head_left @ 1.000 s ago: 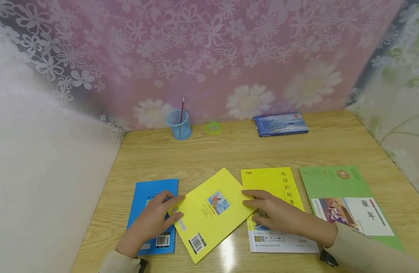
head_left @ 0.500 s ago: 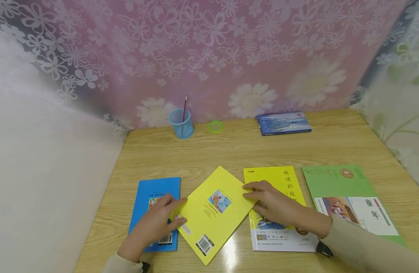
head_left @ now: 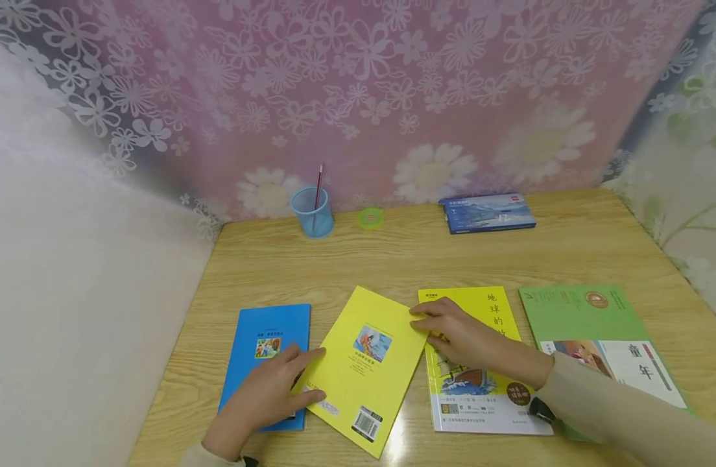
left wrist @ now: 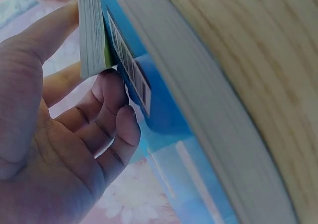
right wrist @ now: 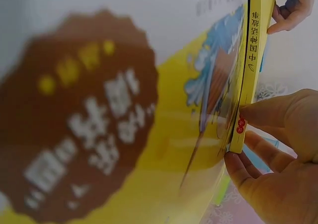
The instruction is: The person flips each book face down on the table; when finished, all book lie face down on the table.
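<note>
"Gripping what?"

"The left hand [head_left: 270,390] pinches the left edge of a yellow book [head_left: 364,383]; the right hand [head_left: 463,332] pinches it near the upper right corner, at the spine. It's askew, back cover up, between the blue book [head_left: 268,348] and the ship-covered book [head_left: 465,383]."

"Where's the danger?"

"Nearest the left hand: its lower fingers [left wrist: 128,127] curl by the blue book. I can't tell whether they touch, but snagging that cover could drag it crooked."

"And on the right?"

"The yellow book's corner overlaps the ship-covered book. Pressing down there might scrape that cover or shove it toward the green book [head_left: 576,318]. The right sleeve [head_left: 603,405] crosses the green book, so a low arm could nudge it too."

"Anything farther out?"

"Little, I'd judge. The pencil cup [head_left: 313,217], green roll [head_left: 362,220] and blue box [head_left: 489,213] are well apart at the back; only a wide sweep would reach them."
</note>
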